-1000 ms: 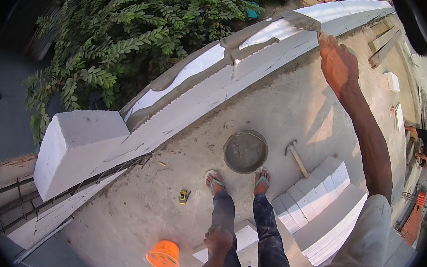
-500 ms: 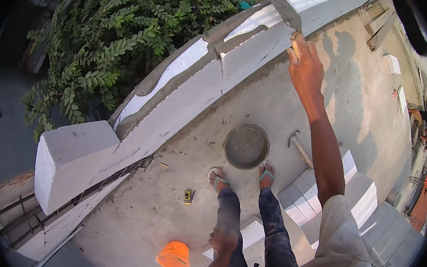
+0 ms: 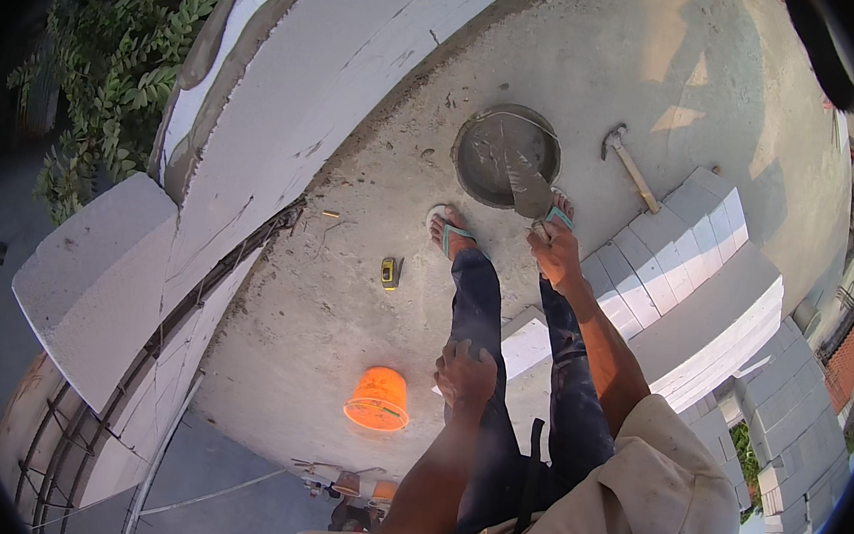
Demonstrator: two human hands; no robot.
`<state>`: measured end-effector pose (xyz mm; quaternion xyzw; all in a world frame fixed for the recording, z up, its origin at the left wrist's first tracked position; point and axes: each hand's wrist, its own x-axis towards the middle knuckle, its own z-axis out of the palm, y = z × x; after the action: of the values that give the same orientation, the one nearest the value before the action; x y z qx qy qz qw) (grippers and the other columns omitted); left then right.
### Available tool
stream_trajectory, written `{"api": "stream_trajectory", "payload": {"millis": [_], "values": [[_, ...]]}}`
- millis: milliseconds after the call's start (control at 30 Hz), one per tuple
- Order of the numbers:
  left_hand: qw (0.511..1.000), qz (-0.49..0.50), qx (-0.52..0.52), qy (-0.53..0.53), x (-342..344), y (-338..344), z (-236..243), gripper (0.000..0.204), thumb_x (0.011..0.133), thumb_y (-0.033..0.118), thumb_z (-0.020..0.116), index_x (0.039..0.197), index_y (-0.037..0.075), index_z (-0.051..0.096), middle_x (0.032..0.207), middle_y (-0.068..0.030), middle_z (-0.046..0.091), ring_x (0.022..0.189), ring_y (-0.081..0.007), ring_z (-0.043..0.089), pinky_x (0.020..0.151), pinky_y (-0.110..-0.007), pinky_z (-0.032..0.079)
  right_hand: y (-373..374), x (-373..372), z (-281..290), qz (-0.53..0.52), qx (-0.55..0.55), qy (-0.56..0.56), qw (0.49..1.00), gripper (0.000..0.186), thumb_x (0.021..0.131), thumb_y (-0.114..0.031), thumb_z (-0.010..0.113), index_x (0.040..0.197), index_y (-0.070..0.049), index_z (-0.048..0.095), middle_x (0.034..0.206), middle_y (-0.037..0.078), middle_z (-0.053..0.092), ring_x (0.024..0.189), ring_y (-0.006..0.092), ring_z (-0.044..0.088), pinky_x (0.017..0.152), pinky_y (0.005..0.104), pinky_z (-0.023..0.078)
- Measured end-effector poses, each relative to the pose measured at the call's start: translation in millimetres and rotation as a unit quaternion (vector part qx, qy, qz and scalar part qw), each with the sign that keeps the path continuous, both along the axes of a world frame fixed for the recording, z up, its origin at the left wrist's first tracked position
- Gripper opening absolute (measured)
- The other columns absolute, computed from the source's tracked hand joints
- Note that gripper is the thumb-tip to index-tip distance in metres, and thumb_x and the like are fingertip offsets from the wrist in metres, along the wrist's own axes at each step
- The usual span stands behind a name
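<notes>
My right hand (image 3: 556,253) is closed round the handle of a trowel (image 3: 527,189). The blade reaches over the near rim of a round dark bucket (image 3: 460,172) and points into its grey mortar (image 3: 484,155). Against my left knee rests my left hand (image 3: 466,374), fingers bent a little apart, with no tool in it. A white block wall (image 3: 301,86) curves up on the left, wet mortar (image 3: 223,80) spread along its top. One white block (image 3: 96,261) stands at the wall's near end.
A hammer (image 3: 635,173) lies right of the bucket, beside stacked white blocks (image 3: 664,246). A yellow tape measure (image 3: 390,273) and an orange bucket (image 3: 377,400) are on the concrete floor left of my legs. Rebar (image 3: 57,439) shows below the wall's end, and leafy branches (image 3: 126,73) are beyond it.
My right hand has brought the trowel down from the wall top to the mortar bucket. My view has tipped down, and my left hand remains at my left leg.
</notes>
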<state>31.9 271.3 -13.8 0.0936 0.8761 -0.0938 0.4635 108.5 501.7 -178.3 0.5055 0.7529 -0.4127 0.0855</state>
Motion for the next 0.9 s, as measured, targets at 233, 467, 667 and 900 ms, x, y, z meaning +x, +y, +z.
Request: {"api": "stream_trajectory", "payload": {"millis": [233,467,667,900], "values": [[1.000,0.004,-0.005,0.011,12,-11,-7,0.043,0.091,0.035,0.070,0.129,0.014,0.071,0.141,-0.0098,0.063,0.129,-0.0363,0.060,0.108,-0.053,0.047,13,-55,-69,0.031,0.064,-0.204,0.976,0.039,0.095,-0.045,0.070,0.117,-0.014,0.075,0.134,0.034,0.065,0.131,0.0514,0.058,0.117,0.0590,0.039],[1.000,0.005,-0.008,0.001,9,-5,-4,0.044,0.092,0.036,0.069,0.131,0.015,0.070,0.143,-0.0100,0.063,0.131,-0.0344,0.059,0.110,-0.052,0.046,30,-25,-88,0.079,-0.124,-0.169,0.975,0.051,0.092,-0.054,0.071,0.127,-0.017,0.072,0.136,0.034,0.065,0.131,0.0529,0.058,0.118,0.0578,0.038],[1.000,-0.005,-0.006,0.014,10,-5,-2,0.042,0.092,0.036,0.069,0.128,0.015,0.072,0.139,-0.0111,0.064,0.129,-0.0350,0.059,0.108,-0.052,0.047,34,4,-7,-0.133,-0.341,0.055,0.929,0.033,0.095,-0.033,0.077,0.105,-0.002,0.076,0.069,0.007,0.063,0.051,0.0167,0.058,0.051,0.0332,0.046],[0.995,-0.011,-0.075,-0.058,2,2,0,0.051,0.094,0.045,0.064,0.137,0.018,0.068,0.145,-0.0106,0.061,0.132,-0.0348,0.058,0.111,-0.052,0.046,130,-107,127,-0.208,-0.289,0.476,0.804,0.042,0.099,-0.014,0.069,0.137,0.002,0.063,0.074,0.001,0.057,0.054,0.0072,0.050,0.054,0.0269,0.043]]}}
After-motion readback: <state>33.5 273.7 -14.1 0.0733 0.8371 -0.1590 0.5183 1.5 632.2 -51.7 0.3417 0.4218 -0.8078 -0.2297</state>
